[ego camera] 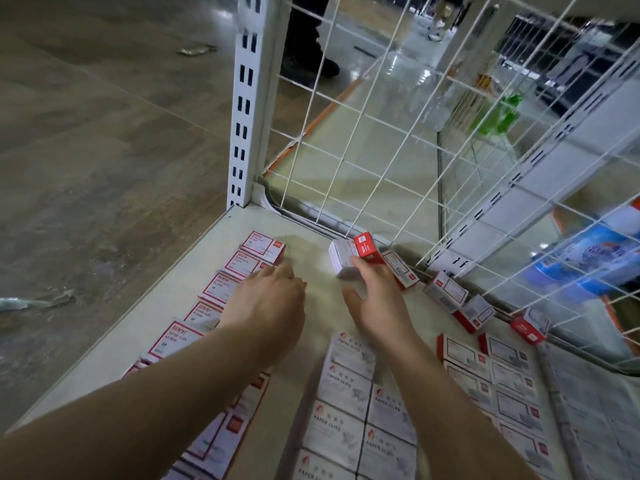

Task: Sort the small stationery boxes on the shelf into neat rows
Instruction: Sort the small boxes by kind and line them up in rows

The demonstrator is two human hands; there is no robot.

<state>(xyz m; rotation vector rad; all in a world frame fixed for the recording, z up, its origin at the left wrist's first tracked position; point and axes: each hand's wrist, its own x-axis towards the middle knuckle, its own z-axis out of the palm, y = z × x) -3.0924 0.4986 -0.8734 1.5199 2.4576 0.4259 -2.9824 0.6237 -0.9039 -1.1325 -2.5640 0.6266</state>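
**Sorting half done: left and front rows stand, back edge is loose**

Reaching over the white shelf (104, 344), both hands work near its back corner. The right hand (375, 299) grips a small red-and-white box (349, 258), fingers curled over its near side and thumb spread out to the left; the box is tipped up on an edge, close to the wire mesh panel (381, 133). The left hand (268, 303) lies palm down with relaxed fingers, its fingertips touching the third or so box of the left row (221, 289); it seems to press or nudge, not grasp, though the fingertips are partly blurred.

As to progress, a fair share looks finished. The left row runs in a tidy line along the shelf's left edge, labels up, from the back toward the person. At the front, the white paper-clip boxes (349, 403) lie in close columns, and just right of them the red-edged boxes (498, 379) form another packed block.

What is left, by my reading, is the back edge. Several loose boxes (446, 291) lie scattered along the foot of the mesh, tilted at different angles and apart from one another, and one box (400, 268) sits just behind the right hand, touching or nearly touching it. A bare stretch of shelf between the hands has room for a further row, likely where the held box and the stragglers belong.
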